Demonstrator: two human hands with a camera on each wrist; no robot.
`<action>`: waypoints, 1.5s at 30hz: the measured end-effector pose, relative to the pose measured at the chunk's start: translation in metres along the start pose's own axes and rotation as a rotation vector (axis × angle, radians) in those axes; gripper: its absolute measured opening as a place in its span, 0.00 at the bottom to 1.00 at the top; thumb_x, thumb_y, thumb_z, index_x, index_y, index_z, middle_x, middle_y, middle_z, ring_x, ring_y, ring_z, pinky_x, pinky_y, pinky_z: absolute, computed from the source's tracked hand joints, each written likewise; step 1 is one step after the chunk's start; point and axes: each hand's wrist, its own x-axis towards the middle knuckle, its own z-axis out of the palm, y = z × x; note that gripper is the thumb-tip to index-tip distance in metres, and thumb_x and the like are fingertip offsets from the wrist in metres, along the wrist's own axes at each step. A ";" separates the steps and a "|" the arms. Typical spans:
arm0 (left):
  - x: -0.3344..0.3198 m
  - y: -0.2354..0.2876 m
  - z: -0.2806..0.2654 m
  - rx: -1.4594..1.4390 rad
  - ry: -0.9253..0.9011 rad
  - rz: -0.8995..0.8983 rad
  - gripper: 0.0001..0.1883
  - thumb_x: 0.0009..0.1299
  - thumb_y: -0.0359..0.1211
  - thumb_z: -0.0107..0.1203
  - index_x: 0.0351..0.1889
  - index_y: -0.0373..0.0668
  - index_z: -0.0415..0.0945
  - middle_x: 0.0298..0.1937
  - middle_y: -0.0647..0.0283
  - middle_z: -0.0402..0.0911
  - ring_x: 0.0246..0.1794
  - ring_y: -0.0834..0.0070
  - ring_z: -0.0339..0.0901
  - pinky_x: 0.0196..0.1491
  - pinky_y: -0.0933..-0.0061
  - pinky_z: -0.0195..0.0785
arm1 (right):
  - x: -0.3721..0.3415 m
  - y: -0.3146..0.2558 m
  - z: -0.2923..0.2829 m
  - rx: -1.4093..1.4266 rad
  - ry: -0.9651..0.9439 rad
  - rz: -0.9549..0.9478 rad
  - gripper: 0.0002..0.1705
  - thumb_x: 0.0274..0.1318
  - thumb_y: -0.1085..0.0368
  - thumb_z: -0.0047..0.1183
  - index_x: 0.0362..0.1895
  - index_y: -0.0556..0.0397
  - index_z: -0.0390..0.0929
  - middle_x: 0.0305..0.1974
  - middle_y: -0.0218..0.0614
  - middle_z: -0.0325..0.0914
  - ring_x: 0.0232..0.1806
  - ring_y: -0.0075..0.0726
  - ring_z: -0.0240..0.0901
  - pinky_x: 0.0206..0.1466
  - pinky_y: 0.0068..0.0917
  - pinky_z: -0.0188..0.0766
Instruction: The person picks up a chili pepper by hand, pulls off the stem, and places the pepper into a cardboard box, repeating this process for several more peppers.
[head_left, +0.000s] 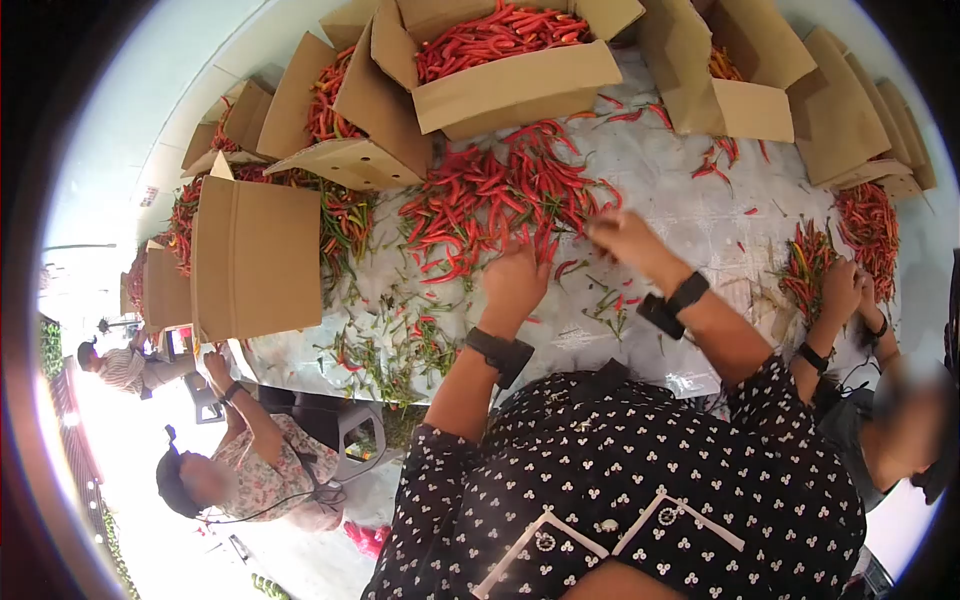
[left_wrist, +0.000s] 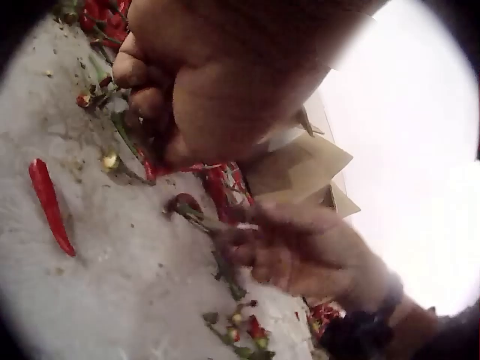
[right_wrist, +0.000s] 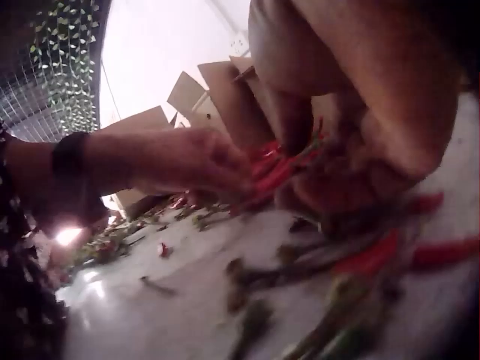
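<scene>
A spread heap of red chilies [head_left: 500, 190] lies on the plastic-covered table. My left hand [head_left: 515, 285] is at the heap's near edge; its curled fingers grip a red chili [left_wrist: 148, 163] with a green stem, partly hidden under the fingers. To its right, my right hand [head_left: 628, 240] is held over the heap's right edge with thumb and fingers pinched together. Chili stems [left_wrist: 196, 214] stick out from its fingertips in the left wrist view. A single red chili [left_wrist: 51, 206] lies apart on the table there. Blurred stems and chilies lie below the right hand [right_wrist: 360, 142] in the right wrist view.
Cardboard boxes of chilies line the back, including a large one [head_left: 515, 90] and an upright one [head_left: 258, 260] at left. Green stem scraps [head_left: 390, 350] litter the near left table. Another person's hands [head_left: 845, 290] work at smaller chili piles on the right; a person sits at left.
</scene>
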 end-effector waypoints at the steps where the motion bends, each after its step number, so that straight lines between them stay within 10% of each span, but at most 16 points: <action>1: 0.001 -0.001 0.005 0.067 -0.034 -0.027 0.12 0.55 0.37 0.56 0.29 0.39 0.72 0.32 0.53 0.75 0.28 0.55 0.75 0.30 0.58 0.68 | -0.002 0.021 0.011 -0.051 -0.069 -0.012 0.14 0.53 0.58 0.49 0.34 0.57 0.74 0.21 0.29 0.73 0.20 0.22 0.69 0.21 0.21 0.65; 5: -0.010 -0.009 0.010 0.034 0.006 0.009 0.10 0.56 0.35 0.55 0.30 0.38 0.72 0.29 0.51 0.75 0.28 0.53 0.74 0.31 0.57 0.67 | -0.026 0.026 0.042 0.292 -0.237 0.182 0.12 0.53 0.61 0.50 0.37 0.58 0.74 0.23 0.30 0.73 0.19 0.22 0.68 0.20 0.19 0.64; 13: -0.039 0.006 -0.014 -0.459 -0.009 0.030 0.06 0.59 0.28 0.50 0.32 0.35 0.72 0.28 0.51 0.78 0.28 0.59 0.77 0.32 0.65 0.69 | -0.025 0.009 0.064 0.403 -0.195 -0.060 0.09 0.53 0.64 0.50 0.33 0.58 0.74 0.23 0.29 0.73 0.21 0.21 0.68 0.22 0.18 0.63; 30: -0.024 -0.006 -0.009 -0.343 0.063 -0.248 0.10 0.56 0.35 0.53 0.23 0.36 0.75 0.20 0.52 0.76 0.23 0.60 0.76 0.30 0.65 0.68 | -0.032 0.007 0.069 0.466 0.007 -0.190 0.09 0.50 0.64 0.53 0.29 0.58 0.74 0.21 0.31 0.74 0.20 0.21 0.70 0.23 0.21 0.67; 40: -0.021 0.007 -0.003 0.117 -0.162 -0.059 0.15 0.55 0.42 0.55 0.22 0.38 0.74 0.26 0.51 0.76 0.28 0.54 0.74 0.32 0.59 0.67 | -0.027 0.040 0.039 0.869 0.014 0.149 0.11 0.57 0.58 0.46 0.30 0.52 0.71 0.24 0.31 0.74 0.23 0.27 0.71 0.24 0.23 0.65; 45: -0.022 -0.005 0.002 -0.131 -0.144 -0.135 0.13 0.56 0.39 0.53 0.25 0.37 0.74 0.25 0.50 0.76 0.28 0.55 0.75 0.33 0.60 0.68 | -0.031 0.037 0.038 0.915 -0.040 0.167 0.09 0.55 0.60 0.47 0.33 0.53 0.72 0.25 0.32 0.74 0.25 0.28 0.72 0.25 0.23 0.66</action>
